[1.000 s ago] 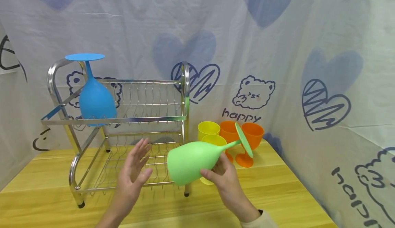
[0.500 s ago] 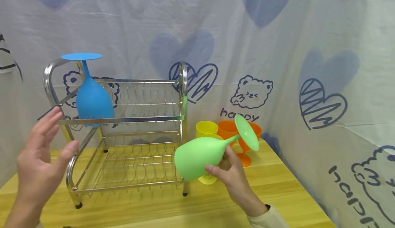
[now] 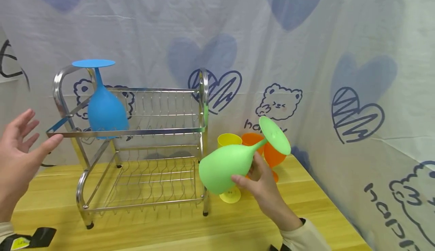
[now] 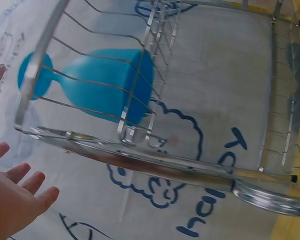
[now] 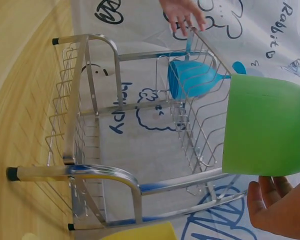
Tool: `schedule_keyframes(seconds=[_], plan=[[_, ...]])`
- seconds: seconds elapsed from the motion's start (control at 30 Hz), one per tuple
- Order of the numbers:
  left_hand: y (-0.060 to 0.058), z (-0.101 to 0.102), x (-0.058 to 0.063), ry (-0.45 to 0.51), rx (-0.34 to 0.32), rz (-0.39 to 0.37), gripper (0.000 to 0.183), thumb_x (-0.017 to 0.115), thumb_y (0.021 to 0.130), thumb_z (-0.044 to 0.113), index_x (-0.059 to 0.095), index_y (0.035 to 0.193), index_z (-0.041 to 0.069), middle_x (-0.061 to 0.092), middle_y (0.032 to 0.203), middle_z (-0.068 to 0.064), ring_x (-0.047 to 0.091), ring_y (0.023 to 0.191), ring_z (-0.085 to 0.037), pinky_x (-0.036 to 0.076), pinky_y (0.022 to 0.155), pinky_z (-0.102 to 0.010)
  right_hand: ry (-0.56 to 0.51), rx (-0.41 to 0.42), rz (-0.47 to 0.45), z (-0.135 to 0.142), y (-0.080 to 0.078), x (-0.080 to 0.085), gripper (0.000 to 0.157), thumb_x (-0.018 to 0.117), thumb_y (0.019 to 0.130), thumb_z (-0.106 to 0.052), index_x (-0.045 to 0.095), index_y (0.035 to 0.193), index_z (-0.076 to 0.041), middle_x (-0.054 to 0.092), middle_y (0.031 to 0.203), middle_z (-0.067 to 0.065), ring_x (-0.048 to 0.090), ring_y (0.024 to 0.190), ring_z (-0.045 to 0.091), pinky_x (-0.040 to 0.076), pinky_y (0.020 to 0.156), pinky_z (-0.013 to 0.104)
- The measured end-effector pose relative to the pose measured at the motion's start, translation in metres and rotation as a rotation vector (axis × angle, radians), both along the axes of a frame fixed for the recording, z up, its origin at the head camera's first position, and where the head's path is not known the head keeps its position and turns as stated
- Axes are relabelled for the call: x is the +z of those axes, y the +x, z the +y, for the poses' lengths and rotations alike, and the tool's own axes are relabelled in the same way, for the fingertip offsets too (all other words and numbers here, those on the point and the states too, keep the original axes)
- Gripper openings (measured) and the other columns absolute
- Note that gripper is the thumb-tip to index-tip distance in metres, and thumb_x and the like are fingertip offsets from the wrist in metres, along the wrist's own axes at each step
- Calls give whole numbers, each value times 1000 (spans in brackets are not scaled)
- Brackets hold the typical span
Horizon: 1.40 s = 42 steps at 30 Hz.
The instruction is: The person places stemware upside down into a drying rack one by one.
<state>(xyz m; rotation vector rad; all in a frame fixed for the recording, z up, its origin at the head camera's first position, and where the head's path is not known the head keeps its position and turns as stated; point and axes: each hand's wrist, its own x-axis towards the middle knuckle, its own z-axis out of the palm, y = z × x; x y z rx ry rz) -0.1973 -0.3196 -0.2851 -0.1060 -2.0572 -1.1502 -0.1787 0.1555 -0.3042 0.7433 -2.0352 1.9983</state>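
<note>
My right hand (image 3: 263,190) grips a light green plastic goblet (image 3: 225,168) by its bowl, tilted on its side with the mouth toward the lower left and the foot up to the right. In the right wrist view the green goblet (image 5: 270,127) fills the right side, fingers curled below it. My left hand (image 3: 20,156) is raised at the far left with fingers spread, holding nothing, beside the rack's left end. A blue goblet (image 3: 107,111) stands upside down at the left of the upper tier of the metal dish rack (image 3: 142,132); the left wrist view shows this blue goblet (image 4: 105,82) behind wires.
Yellow goblets (image 3: 229,139) and orange goblets (image 3: 251,139) stand upright on the wooden table (image 3: 163,228) right of the rack, partly hidden by the green one. A printed curtain (image 3: 153,28) hangs behind and along the right. A black strap (image 3: 42,237) shows at lower left.
My left hand has moved left, away from the front of the rack to its left side. The green goblet, still held in my right hand, has shifted slightly right and up, its foot tilting higher.
</note>
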Motion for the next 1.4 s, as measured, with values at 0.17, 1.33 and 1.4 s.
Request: schedule_keyframes(seconds=[0.17,1.33,1.4], plan=[[2,14,12,24,-33,-66,77,56,97,11,8,156,16,6,161,-5,9,146,-19,8,118,-36,33,-2,5,2,1,9,62,67,84,-1,40,140,-2,50,133,16,53,116,30,50,96,35],[-23,-12,19,-115,-306,-229,83,54,98,3,0,156,30,2,162,-6,44,97,15,37,90,-4,317,-1,173,-44,-36,127,64,70,87,-24,42,144,-15,56,129,7,60,107,23,54,88,38],[-24,-13,18,-112,-312,-226,83,54,98,2,0,156,30,2,162,-6,44,97,14,37,89,-4,317,-21,170,-49,-40,130,64,71,87,-25,42,143,-15,57,128,6,60,105,22,54,86,38]])
